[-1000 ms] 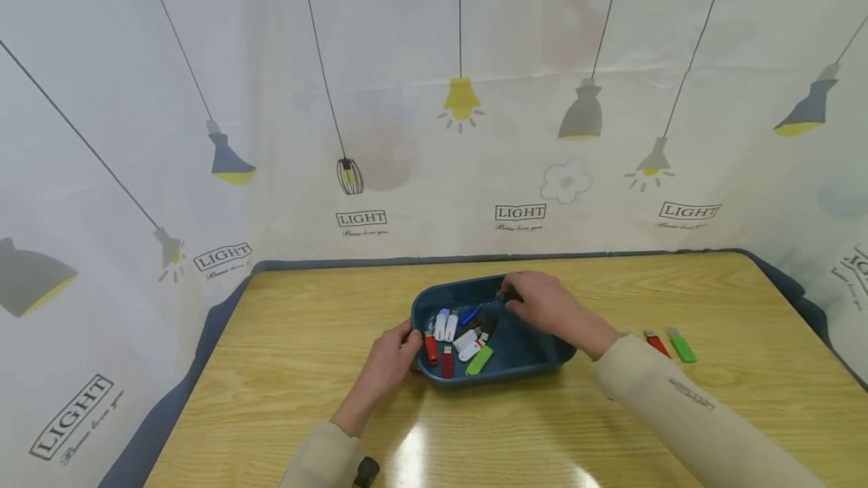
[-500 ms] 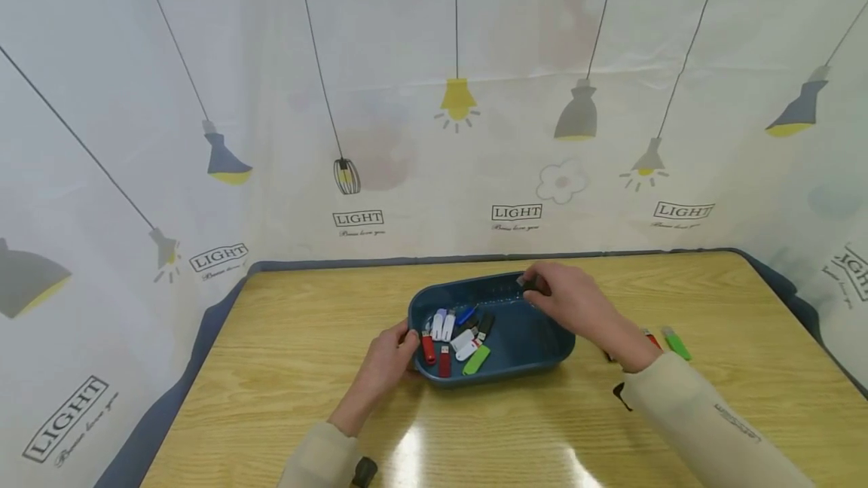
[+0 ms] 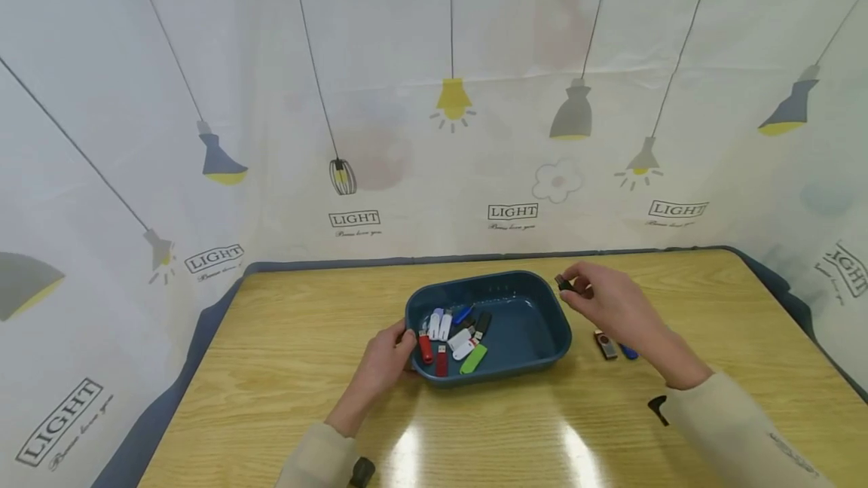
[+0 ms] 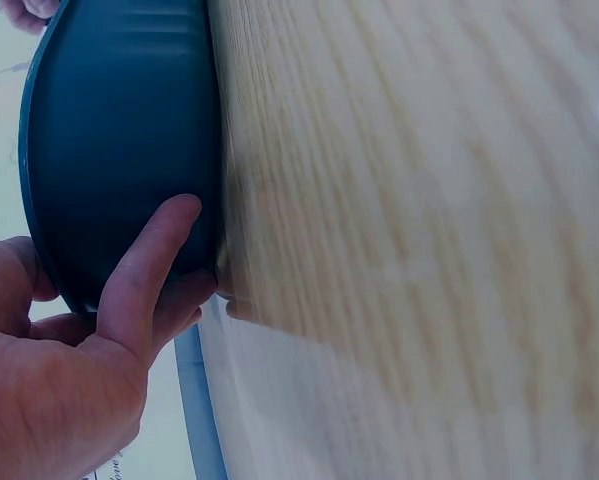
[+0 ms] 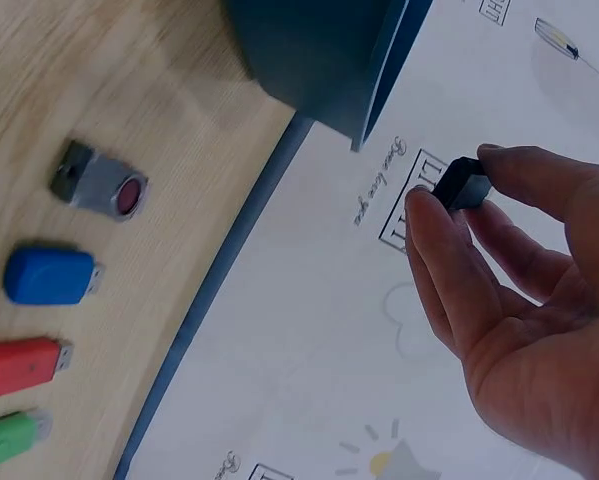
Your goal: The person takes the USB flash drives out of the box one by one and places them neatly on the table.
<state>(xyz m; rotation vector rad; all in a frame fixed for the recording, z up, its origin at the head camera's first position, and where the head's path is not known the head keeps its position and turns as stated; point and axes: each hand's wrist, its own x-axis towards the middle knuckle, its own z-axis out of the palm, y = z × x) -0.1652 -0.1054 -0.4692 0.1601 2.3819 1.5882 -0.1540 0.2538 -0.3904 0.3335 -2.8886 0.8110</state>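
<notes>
A dark blue plastic tray sits on the table, holding several USB flash drives at its left end, among them a red one, a green one and a white one. My left hand grips the tray's left end, thumb at the rim; in the left wrist view its fingers lie along the outer wall. Just off the tray's back right corner, my right hand pinches a black USB flash drive between thumb and fingertips, its metal plug pointing left in the head view.
Right of the tray, a silver-and-black flash drive, a blue one, a red one and a green one lie in a row on the wooden table. A printed cloth hangs behind the table.
My right hand has moved right, from over the tray's back part to outside its right rim, with the black flash drive. The silver and blue drives have come into view. My left hand keeps its grip.
</notes>
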